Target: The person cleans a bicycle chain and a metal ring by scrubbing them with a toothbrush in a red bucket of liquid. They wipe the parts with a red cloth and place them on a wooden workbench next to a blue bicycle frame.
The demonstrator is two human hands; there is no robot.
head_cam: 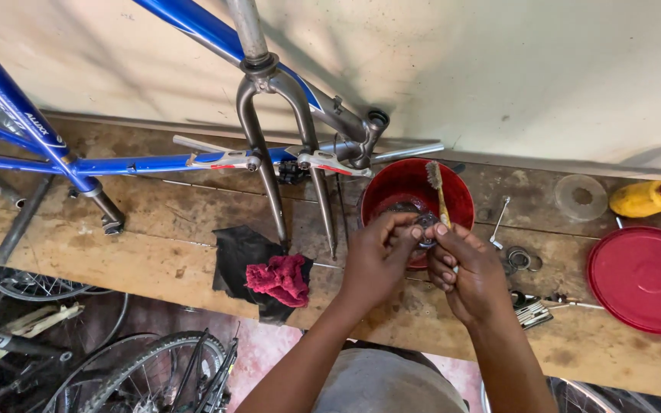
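Wheels: spoked bicycle wheels (147, 375) stand on the floor at lower left, nearest the camera, below the desk edge.
Desk: worn wooden planks (139, 252), stained, running the width of the view.
Left hand: left hand (376, 260) over the front rim of the bucket, grip clenched around a small dark metal part (425, 223), pinched at the fingertips.
Right hand: right hand (464, 271) just beside the left, touching it at the fingertips; grip clenched around the handle of a brush (437, 191), which stands near upright with bristles at the top.
Part location: held between both hands, above the bucket's near rim, the brush handle against it.
Rags: a black cloth (235, 256) lies on the desk left of the hands, with a red rag (281, 279) bunched on top of it.
Small hardware: metal rings (520, 260) and a thin rod-like tool (499, 222) lie right of the hands; further small metal pieces (533, 312) near the right wrist.
Lid: red round lid (644, 279) flat on the desk at far right.
Bucket: red bucket (395, 187) behind the hands, interior dark; contents unclear.
Bottle: yellow bottle with red cap (644, 197) lying on its side at far right rear, beside a clear disc (581, 197).
Bicycle frame: blue frame (40, 126) with grey fork (269, 99) resting on the desk against the wall (499, 69).
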